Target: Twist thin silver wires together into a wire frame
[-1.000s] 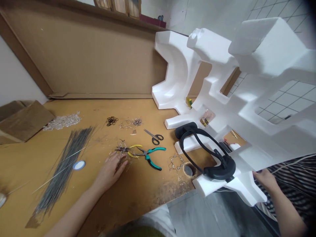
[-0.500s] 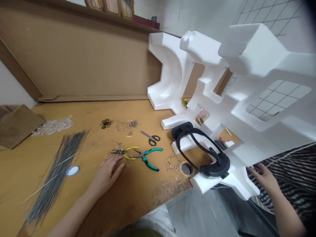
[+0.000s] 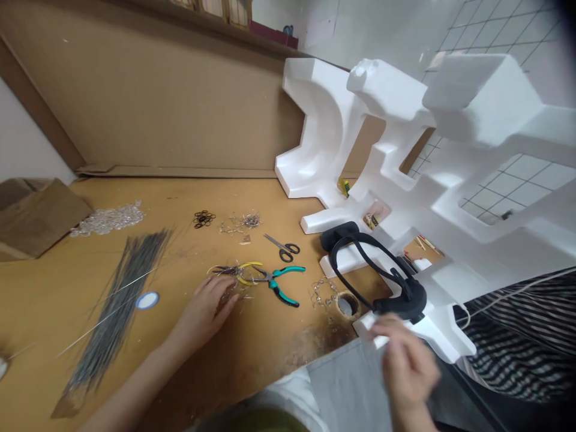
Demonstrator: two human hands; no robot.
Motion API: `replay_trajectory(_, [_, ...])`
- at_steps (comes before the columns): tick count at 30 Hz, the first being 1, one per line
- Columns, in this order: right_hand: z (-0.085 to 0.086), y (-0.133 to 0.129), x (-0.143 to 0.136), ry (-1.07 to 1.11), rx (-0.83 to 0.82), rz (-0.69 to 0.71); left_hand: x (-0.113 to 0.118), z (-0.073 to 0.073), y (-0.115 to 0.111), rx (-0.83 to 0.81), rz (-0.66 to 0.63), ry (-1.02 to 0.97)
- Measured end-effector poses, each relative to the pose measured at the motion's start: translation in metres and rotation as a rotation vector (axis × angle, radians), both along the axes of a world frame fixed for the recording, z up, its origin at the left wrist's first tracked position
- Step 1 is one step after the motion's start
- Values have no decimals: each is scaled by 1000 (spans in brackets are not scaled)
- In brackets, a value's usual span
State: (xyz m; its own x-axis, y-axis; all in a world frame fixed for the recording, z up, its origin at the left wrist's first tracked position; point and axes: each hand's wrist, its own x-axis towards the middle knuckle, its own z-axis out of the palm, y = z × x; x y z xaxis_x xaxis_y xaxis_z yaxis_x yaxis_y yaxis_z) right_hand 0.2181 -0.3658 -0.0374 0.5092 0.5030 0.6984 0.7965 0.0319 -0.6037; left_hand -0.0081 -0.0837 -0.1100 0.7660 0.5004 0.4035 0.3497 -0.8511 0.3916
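Note:
My left hand [image 3: 204, 309] lies flat on the wooden table [image 3: 252, 354], fingertips touching a small tangle of thin wires [image 3: 227, 276]. Just to its right are yellow-handled pliers [image 3: 246, 271] and teal-handled pliers [image 3: 281, 282]. My right hand [image 3: 407, 363], blurred, hovers off the table's front edge beside the lower corner of a large white foam packing piece [image 3: 432, 198]. It holds nothing I can make out. A black headband-like device [image 3: 378, 273] rests on the foam.
Small scissors [image 3: 282, 246], black rings [image 3: 204, 219], a heap of clear beads [image 3: 108, 219], a bundle of long dark wires [image 3: 117, 300] and a blue-rimmed disc [image 3: 147, 300] lie on the table. A cable hole [image 3: 347, 305] sits near the edge. Cardboard [image 3: 157, 102] lines the back.
My right hand has left the foam's far right corner and swung left, in front of its lower corner. My left hand stays on the wire tangle.

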Motion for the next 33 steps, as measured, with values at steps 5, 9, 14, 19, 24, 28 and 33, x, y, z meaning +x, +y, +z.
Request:
replay_trajectory(5, [11, 114, -62, -1, -452, 395, -6, 9, 4, -43, -18, 18])
replay_trajectory(9, [6, 172, -78, -149, -702, 340, -9, 6, 9, -60, -7, -24])
replay_trajectory(14, [-10, 201, -64, -170, -836, 290, -17, 10, 11, -72, 21, -35])
replay_trajectory(19, [-25, 214, -35, -165, -944, 184, -23, 21, 15, -85, 27, 0])
replay_trajectory(24, [-26, 229, -31, -185, -923, 278, -26, 27, 15, -128, 13, 13])
replay_trajectory(28, [-28, 240, -36, -112, -888, 335, -27, 34, 14, -124, -3, 28])
replay_trajectory(33, [-49, 243, -32, 154, -814, 406, -26, 41, 14, -97, 69, 7])
